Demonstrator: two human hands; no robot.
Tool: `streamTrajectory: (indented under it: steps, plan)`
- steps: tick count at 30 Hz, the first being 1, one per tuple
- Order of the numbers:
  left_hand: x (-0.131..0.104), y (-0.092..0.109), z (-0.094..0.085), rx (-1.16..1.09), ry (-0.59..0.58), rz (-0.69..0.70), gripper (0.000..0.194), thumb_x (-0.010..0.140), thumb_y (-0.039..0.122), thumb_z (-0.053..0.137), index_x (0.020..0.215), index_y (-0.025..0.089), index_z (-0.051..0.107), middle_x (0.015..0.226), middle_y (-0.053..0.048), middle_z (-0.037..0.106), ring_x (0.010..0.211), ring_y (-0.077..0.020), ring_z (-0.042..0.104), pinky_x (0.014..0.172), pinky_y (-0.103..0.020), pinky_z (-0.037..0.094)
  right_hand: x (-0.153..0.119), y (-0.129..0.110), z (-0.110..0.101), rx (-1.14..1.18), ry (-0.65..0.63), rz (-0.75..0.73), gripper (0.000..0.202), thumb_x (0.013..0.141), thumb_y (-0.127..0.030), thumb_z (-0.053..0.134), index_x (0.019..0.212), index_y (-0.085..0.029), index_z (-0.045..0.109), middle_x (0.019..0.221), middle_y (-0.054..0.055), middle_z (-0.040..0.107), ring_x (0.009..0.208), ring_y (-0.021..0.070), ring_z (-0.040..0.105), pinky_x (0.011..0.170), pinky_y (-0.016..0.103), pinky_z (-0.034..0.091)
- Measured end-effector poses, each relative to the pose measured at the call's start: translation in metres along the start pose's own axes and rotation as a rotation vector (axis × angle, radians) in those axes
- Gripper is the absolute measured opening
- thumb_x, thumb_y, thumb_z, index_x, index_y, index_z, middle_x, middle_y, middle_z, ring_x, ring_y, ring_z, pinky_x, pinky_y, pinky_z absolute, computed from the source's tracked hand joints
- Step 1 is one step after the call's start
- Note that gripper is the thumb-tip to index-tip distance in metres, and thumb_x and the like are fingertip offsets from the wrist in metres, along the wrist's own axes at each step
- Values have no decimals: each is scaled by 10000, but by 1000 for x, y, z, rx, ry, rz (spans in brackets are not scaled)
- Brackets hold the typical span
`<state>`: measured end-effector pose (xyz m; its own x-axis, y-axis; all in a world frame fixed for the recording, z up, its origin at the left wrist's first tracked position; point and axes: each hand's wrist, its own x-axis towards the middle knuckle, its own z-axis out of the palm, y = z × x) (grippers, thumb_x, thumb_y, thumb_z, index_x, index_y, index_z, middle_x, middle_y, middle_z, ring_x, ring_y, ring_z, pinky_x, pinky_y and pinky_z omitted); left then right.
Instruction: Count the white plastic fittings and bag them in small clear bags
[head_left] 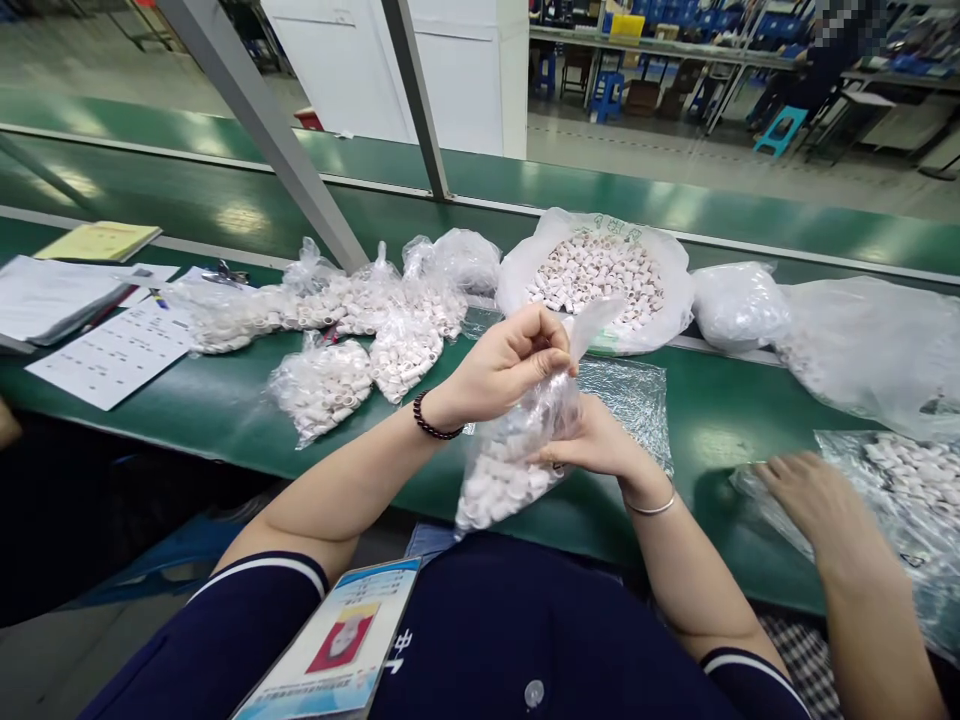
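- From where I stand, the person's left hand (517,365) pinches the gathered neck of a filled bag (499,485), thumb against fingers.
- The right hand (596,440) grasps the same bag lower down, thumb across its front; the fingers behind it I can't make out.
- That bag hangs tilted between hands and body, close to the table's near edge. Its long axis runs from the neck at one o'clock to a bottom corner at seven, with short white tubes slumped in the low end.
- Taking the bag as the dial's centre, the left hand sits at twelve, nearer the neck; the right sits at three, nearer the tubes.
- At two o'clock, just past the right wrist, a clear plastic sheet (637,395) lies flat on the green table (712,400).
- At one o'clock, farther off, a wide open sack (521,275) shows a heap of similar tubes.
- Around ten, a cluster of filled bags (405,350) lies together, and beyond it a printed sheet (112,360).
- Over at three, well apart, a co-worker's hand (806,490) touches clear plastic (776,510) beside more white pieces (919,475).
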<state>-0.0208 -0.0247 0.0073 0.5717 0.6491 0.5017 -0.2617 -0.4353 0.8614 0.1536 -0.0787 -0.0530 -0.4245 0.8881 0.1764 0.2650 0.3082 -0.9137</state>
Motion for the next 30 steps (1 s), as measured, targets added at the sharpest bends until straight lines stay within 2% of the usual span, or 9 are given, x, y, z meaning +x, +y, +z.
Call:
streamTrajectory:
  steps: [4, 8, 11, 13, 17, 20, 22, 26, 30]
  plan:
    - [-5, -15, -2, -74, 70, -16, 296, 860, 447, 682, 823, 212, 506, 711, 11, 574, 689, -123, 613, 683, -273, 535, 0, -3, 16, -133, 128, 78, 396, 742, -544, 739, 647, -198, 572, 591, -17, 587, 545, 134, 504, 531, 261, 386]
    - [-17, -29, -7, -136, 148, -26, 357, 835, 532, 676, 913, 223, 517, 797, -10, 628, 819, -164, 665, 823, -341, 555, 0, -7, 15, -386, 214, 35, 367, 859, -444, 591, 587, -205, 531, 564, -7, 579, 520, 127, 483, 534, 261, 322]
    - [-29, -35, -8, -95, 103, -40, 793, 658, 730, 706, 1241, 241, 482, 1161, -121, 640, 1098, -265, 633, 941, -410, 526, 0, -7, 14, -456, 222, -14, 314, 897, -367, 515, 628, -212, 564, 639, 6, 628, 580, 137, 529, 571, 261, 338]
    - [-38, -37, -5, 40, 55, -37, 966, 553, 751, 753, 1311, 218, 479, 1257, -164, 594, 1122, -299, 613, 921, -402, 526, 1, -6, 15, -460, 221, -22, 310, 901, -354, 503, 631, -213, 559, 650, 10, 631, 591, 138, 536, 578, 260, 345]
    - [-48, -38, 9, 307, 249, -45, 420, 787, 578, 693, 866, 168, 645, 814, -50, 634, 749, -170, 601, 696, -294, 500, 5, -6, 21, -466, 294, 34, 258, 827, -417, 617, 685, -220, 532, 644, -1, 598, 571, 141, 520, 554, 260, 344]
    - [-47, -38, 18, 304, 382, -81, 417, 866, 567, 597, 732, 171, 587, 656, 1, 553, 611, -123, 508, 590, -255, 440, 7, -9, 23, -484, 318, 39, 380, 730, -487, 736, 956, -228, 574, 879, 33, 667, 718, 190, 600, 591, 269, 391]
    - [-46, -39, 22, 290, 380, -83, 444, 880, 589, 559, 713, 177, 553, 630, 16, 521, 581, -112, 475, 557, -246, 414, 8, -8, 23, -518, 215, 37, 422, 770, -503, 712, 1064, -235, 572, 940, 47, 684, 766, 212, 623, 613, 281, 408]
    - [-51, -42, 27, 360, 357, -65, 404, 921, 524, 517, 692, 191, 516, 625, 15, 487, 589, -121, 452, 561, -269, 384, 6, -1, 29, -655, 22, -24, 249, 924, -419, 533, 1004, -202, 626, 854, 87, 706, 721, 227, 635, 604, 303, 402]
    - [-62, -37, 24, 365, 257, -56, 412, 916, 501, 528, 641, 195, 501, 609, -4, 498, 586, -138, 470, 545, -289, 389, 0, 5, 40, -754, -58, -81, 336, 981, -372, 390, 879, -182, 648, 761, 104, 693, 638, 221, 629, 564, 312, 408]
